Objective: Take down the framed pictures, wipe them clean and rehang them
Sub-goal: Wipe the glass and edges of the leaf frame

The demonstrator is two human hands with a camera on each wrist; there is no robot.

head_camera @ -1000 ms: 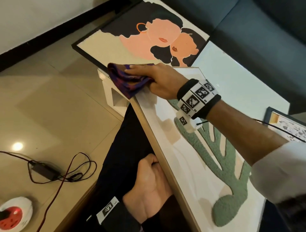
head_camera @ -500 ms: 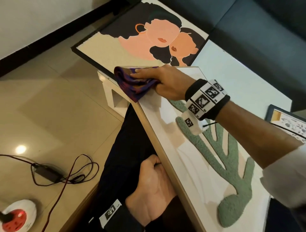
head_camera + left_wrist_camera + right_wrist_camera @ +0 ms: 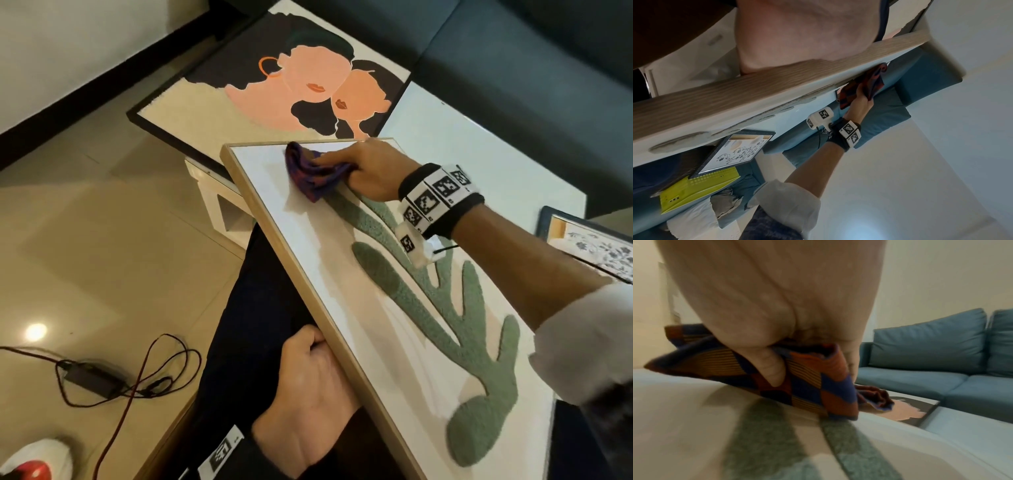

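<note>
Cloth [image 3: 317, 174] moved inward on plant picture [image 3: 342, 298]; right hand [image 3: 370, 173] gripping cloth, left hand [image 3: 311, 390] gripping frame; portrait picture [image 3: 239, 102] beyond.

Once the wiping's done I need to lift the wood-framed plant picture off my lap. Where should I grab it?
Take the plant picture by its two long wooden side rails, one hand from each side. The left hand already grips the near rail from outside. Probably bring the right hand, which holds the cloth, to the opposite rail. The front is a smooth pane over raised green tufting, so keep fingers off it.
</note>
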